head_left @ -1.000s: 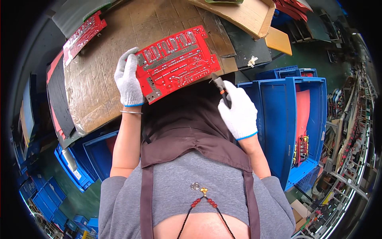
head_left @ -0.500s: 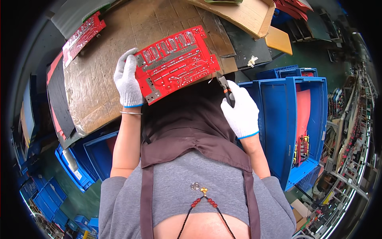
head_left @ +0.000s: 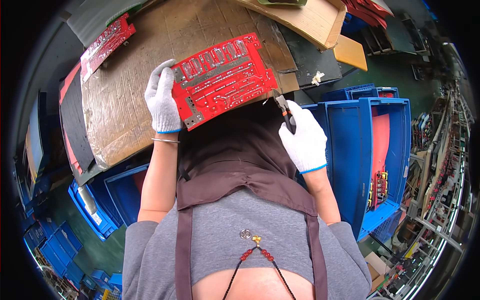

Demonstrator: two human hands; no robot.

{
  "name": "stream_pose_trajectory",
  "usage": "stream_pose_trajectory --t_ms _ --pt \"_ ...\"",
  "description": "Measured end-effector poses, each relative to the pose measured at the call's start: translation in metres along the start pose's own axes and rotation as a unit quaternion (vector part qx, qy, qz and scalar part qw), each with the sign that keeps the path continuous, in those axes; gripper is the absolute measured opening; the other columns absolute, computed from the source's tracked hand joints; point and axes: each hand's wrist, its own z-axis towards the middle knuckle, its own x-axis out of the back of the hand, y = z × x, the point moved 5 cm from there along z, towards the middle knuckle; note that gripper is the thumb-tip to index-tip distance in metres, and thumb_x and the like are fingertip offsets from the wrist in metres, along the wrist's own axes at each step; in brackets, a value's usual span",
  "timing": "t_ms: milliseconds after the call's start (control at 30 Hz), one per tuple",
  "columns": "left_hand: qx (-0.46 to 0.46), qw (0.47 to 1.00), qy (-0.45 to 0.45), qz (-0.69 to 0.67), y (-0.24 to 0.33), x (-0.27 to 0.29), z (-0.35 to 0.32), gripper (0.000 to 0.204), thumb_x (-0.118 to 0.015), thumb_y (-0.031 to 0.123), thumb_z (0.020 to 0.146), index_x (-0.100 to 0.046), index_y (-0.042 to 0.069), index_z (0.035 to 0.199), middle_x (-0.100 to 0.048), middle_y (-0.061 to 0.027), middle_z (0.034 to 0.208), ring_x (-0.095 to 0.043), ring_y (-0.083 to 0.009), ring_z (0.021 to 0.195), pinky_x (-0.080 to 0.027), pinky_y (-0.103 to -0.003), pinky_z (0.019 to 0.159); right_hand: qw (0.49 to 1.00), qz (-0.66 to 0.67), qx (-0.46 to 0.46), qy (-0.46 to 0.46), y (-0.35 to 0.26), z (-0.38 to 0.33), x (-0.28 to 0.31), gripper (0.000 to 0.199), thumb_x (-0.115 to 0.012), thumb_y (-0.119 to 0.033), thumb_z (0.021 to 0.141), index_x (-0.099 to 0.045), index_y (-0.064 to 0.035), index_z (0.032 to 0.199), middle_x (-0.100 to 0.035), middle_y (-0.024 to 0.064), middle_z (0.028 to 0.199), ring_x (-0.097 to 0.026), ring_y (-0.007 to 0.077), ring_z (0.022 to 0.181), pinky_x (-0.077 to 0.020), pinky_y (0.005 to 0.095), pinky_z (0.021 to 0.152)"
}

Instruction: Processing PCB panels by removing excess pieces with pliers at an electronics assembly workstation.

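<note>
Item: red circuit board, rectangular, solder side up w/ silvery traces and rows of pads; we hold it tilted over the cardboard sheet, above our brown apron. Left hand, white glove, clamped on its left edge. Right hand closed round small cutters, tips at the board's lower right corner. Blue bin at right.

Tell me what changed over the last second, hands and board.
The right hand crept slightly up and left, bringing the cutters to the red circuit board's lower right edge. The left hand kept its grip on the board's left end; the board stayed put over the cardboard sheet.
</note>
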Motion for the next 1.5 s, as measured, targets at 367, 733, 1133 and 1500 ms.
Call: stream_pose_trajectory --t_ms 367,733,1133,1500 --pt "-0.005 1.000 -0.001 0.010 -0.003 0.002 0.002 0.024 -0.063 0.016 0.106 -0.073 0.002 0.122 -0.070 -0.0024 0.112 -0.061 -0.0087 0.101 -0.049 -0.025 0.093 0.995 -0.089 0.042 -0.030 -0.007 0.003 0.003 0.053 -0.074 -0.010 0.083 -0.066 -0.0144 0.135 -0.067 0.0109 0.098 -0.068 0.0323 0.090 -0.0565 0.0420 0.080" --pt "-0.002 1.000 -0.001 -0.005 0.000 -0.002 0.000 0.024 -0.061 0.014 0.106 -0.072 0.001 0.122 -0.070 -0.0034 0.110 -0.062 -0.0089 0.099 -0.051 -0.026 0.091 0.995 -0.083 0.058 -0.015 -0.001 0.007 0.004 0.054 -0.075 -0.011 0.080 -0.066 -0.0140 0.134 -0.066 0.0112 0.099 -0.066 0.0321 0.094 -0.0552 0.0438 0.082" --pt "-0.005 1.000 -0.004 0.012 0.006 -0.006 0.000 0.024 -0.060 0.015 0.107 -0.071 0.000 0.122 -0.069 -0.0009 0.103 -0.060 -0.0068 0.094 -0.049 -0.023 0.085 0.988 -0.070 0.113 -0.073 -0.028 -0.007 -0.016 0.054 -0.076 -0.015 0.081 -0.066 -0.0168 0.135 -0.063 0.0091 0.098 -0.065 0.0309 0.088 -0.0539 0.0442 0.079" --pt "-0.008 1.000 -0.009 0.006 0.002 -0.005 0.001 0.022 -0.060 0.014 0.107 -0.072 0.000 0.120 -0.070 -0.0005 0.105 -0.059 -0.0063 0.094 -0.049 -0.024 0.086 0.986 -0.078 0.120 -0.079 -0.037 -0.013 -0.021 0.057 -0.076 -0.014 0.081 -0.064 -0.0162 0.137 -0.063 0.0109 0.096 -0.066 0.0315 0.090 -0.0550 0.0448 0.080"
